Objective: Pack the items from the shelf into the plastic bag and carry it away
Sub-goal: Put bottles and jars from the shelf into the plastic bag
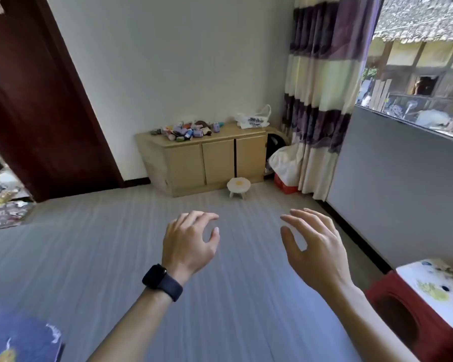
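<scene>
Room: grey wood-grain floor [115, 244] running to a white wall, with a dark red-brown door [29, 100] standing at my left and a striped purple-and-cream curtain [322, 95] beside a window at my right.
Shelf: low pale wooden cabinet [207, 163] with three doors, set against the far wall, well apart from me.
Items: heap of small packets and containers [187, 130] on the left and middle of the cabinet top; too small to name one by one.
Bag: white plastic bag [254, 120] with dark print and loop handles, lying on the right end of the cabinet top, near the heap but not touching it.
Stool: small round white stool [238, 186] on the floor just in front of the cabinet's right door.
Left hand: my left hand [188, 246] is raised over the floor, fingers loosely curled and spread, gripping nothing; dark smartwatch [161, 282] on the wrist.
Right hand: my right hand [317, 252] hangs beside it, fingers apart and gently bent, empty.
Near right: red stool [413, 322] with a white patterned top at the frame's edge.
</scene>
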A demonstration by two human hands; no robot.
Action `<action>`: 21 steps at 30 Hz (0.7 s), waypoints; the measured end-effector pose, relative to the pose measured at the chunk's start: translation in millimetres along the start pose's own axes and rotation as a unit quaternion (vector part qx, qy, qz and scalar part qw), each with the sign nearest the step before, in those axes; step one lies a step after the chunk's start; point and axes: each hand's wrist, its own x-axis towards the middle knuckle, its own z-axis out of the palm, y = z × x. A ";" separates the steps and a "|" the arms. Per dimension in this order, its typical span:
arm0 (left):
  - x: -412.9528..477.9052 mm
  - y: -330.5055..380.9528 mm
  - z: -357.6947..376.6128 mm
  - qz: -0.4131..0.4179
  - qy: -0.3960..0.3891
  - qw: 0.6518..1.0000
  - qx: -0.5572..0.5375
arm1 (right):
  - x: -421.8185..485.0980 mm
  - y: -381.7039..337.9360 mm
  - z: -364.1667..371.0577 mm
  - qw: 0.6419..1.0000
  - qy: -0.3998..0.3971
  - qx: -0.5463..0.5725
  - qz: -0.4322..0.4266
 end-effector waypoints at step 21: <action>317.5 -184.5 177.9 0.005 -0.060 0.998 0.031 | 277.6 84.6 250.7 0.989 -0.125 -0.077 0.020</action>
